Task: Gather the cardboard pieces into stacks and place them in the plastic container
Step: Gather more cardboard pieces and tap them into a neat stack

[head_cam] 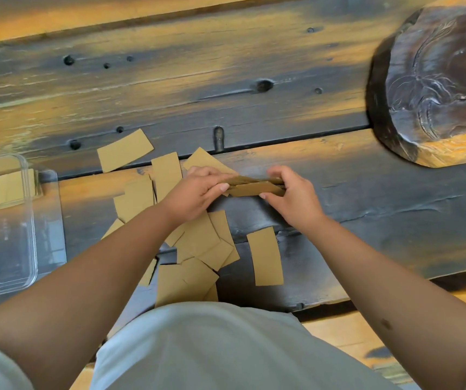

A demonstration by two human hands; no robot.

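At frame centre the left hand [198, 190] and right hand [291, 192] pinch a stack [254, 185] by its ends, probably to square its edges, while loose pieces [203, 243] lie below and the container [12, 220], part-filled, waits at left.

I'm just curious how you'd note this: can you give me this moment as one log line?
step: squaring stack | left hand + right hand: holding stack | container: one stack inside | loose pieces: on table

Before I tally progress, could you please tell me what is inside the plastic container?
A stack of cardboard pieces sits at the far end of the plastic container; its lower layers are hidden.
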